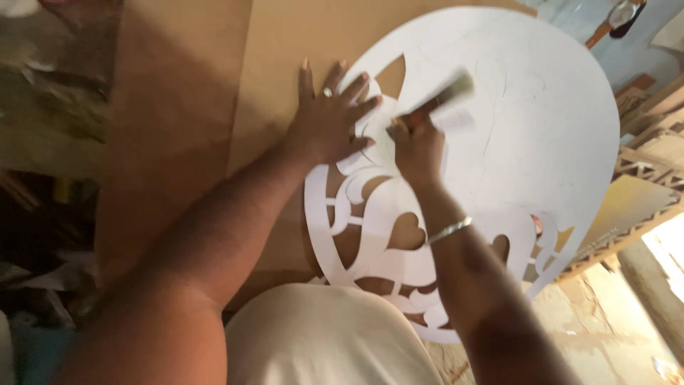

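— What's carrying it all?
— A brown board [178,107], wide and flat.
— And on it?
— A white cut-out stencil [541,121], round-edged, lying flat, its lower part pierced with curling openings where brown shows through.

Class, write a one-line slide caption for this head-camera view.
Left hand flat on a white cut-out sheet; right hand grips a tool.

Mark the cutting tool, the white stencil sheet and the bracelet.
cutting tool [445,96], head view, on its blurred handle above the right hand.
white stencil sheet [548,121], head view, on its uncut upper part.
bracelet [449,229], head view, on the band across the right wrist.
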